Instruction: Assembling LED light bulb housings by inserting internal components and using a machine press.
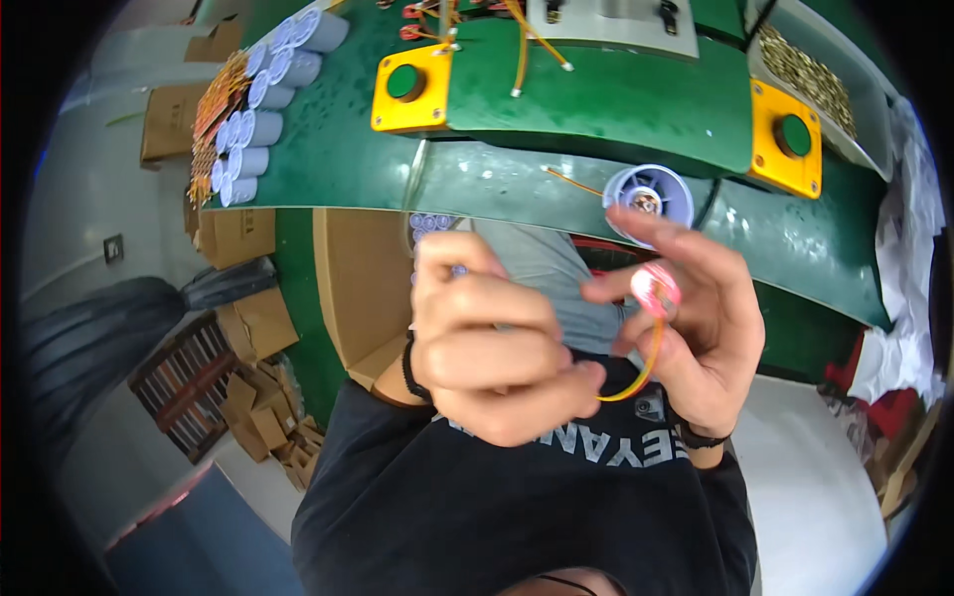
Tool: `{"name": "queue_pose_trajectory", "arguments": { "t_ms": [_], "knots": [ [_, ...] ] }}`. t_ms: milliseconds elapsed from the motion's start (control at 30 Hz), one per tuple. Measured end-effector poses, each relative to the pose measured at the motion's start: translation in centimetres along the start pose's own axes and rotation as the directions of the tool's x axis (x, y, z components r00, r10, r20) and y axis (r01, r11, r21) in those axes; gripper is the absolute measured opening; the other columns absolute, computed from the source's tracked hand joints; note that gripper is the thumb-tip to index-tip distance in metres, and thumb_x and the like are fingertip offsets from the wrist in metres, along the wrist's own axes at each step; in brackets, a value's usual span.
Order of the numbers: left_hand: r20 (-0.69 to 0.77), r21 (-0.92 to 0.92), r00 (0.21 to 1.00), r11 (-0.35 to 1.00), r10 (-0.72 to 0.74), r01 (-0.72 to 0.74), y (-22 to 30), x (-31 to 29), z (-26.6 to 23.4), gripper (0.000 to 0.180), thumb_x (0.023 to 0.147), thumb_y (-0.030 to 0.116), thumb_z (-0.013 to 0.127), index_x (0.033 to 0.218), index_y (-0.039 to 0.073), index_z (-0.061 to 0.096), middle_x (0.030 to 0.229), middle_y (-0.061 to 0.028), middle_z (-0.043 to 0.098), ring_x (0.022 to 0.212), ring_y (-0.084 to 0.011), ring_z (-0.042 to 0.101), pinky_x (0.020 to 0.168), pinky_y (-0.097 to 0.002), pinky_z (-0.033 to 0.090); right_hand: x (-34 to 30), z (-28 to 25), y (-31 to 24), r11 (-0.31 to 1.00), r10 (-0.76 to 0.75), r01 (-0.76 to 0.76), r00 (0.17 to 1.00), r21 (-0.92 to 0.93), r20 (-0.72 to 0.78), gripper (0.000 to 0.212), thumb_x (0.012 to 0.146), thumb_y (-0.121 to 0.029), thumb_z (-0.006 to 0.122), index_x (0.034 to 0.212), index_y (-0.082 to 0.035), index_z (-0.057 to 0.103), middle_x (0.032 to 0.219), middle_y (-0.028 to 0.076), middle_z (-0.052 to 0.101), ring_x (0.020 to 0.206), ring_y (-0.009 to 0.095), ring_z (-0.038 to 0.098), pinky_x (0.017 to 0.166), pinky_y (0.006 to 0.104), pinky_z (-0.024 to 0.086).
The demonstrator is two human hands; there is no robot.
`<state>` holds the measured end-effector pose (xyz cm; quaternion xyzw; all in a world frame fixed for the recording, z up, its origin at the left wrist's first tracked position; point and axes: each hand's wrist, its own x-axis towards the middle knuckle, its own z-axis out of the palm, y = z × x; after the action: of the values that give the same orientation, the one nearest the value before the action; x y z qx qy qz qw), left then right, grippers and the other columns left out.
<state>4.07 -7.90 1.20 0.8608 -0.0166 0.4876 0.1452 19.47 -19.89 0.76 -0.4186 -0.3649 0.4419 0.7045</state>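
The right hand (696,318) is pinching a small pink-and-white round part (656,286) between thumb and fingertips, a thin orange wire (646,368) trailing down from it across the palm. The left hand (487,338) is curling into a loose fist just beside it — whether it is holding anything cannot be told. Both are hovering near the edge of the green table (616,109), close to a pale lavender plastic cylinder with a fan-like core (648,199) — between two yellow boxes with green push-buttons (409,87).
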Motion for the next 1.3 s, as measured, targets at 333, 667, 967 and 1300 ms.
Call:
{"name": "queue_pose_trajectory", "arguments": {
  "t_ms": [333,667,967,1300],
  "knots": [
    [-0.234,0.257,0.971,0.960,-0.047,0.108,-0.6,0.8,0.8,0.026,0.067,0.027,0.082,0.090,0.028,0.070,0.087,0.0070,0.047,0.074,-0.0114,0.054,0.077,-0.0361,0.036,0.5,-2.7,-1.5,0.710,-0.161,0.284,0.956,-0.645,0.244,0.017,0.086,0.004,0.063,0.096,0.007,0.075,0.093,0.019,0.072,0.069,0.018,0.066,0.060,0.0275,0.050],
    [-0.513,-0.406,0.851,0.840,0.117,-0.361,5.5,5.2,-0.1,0.027,0.089,0.018,0.065,0.113,0.010,0.054,0.111,0.0017,0.044,0.090,-0.0126,0.051,0.080,-0.0351,0.036,2.9,-12.2,1.2,0.545,-0.665,0.132,0.669,-0.828,-0.332,0.026,0.097,-0.001,0.060,0.119,0.006,0.072,0.094,0.008,0.072,0.070,0.005,0.054,0.062,0.0183,0.038],
    [-0.464,-0.510,0.882,0.789,0.085,-0.344,5.8,5.9,1.6,0.010,0.090,0.011,0.057,0.100,0.010,0.053,0.101,0.0031,0.039,0.081,-0.0072,0.049,0.074,-0.0292,0.035,2.3,-12.9,2.2,0.619,-0.577,0.067,0.714,-0.783,-0.396,0.025,0.101,-0.011,0.064,0.120,0.002,0.074,0.087,0.001,0.070,0.066,0.000,0.045,0.058,0.0165,0.030],
    [-0.443,-0.508,0.888,0.780,0.127,-0.365,5.5,6.0,1.7,0.013,0.089,0.021,0.061,0.096,0.012,0.055,0.100,0.0031,0.041,0.082,-0.0082,0.048,0.073,-0.0302,0.034,2.4,-13.5,1.6,0.733,-0.505,0.087,0.734,-0.675,-0.454,0.032,0.101,-0.007,0.050,0.123,0.006,0.068,0.085,-0.001,0.057,0.067,0.002,0.038,0.058,0.0188,0.028]
  ]
}}
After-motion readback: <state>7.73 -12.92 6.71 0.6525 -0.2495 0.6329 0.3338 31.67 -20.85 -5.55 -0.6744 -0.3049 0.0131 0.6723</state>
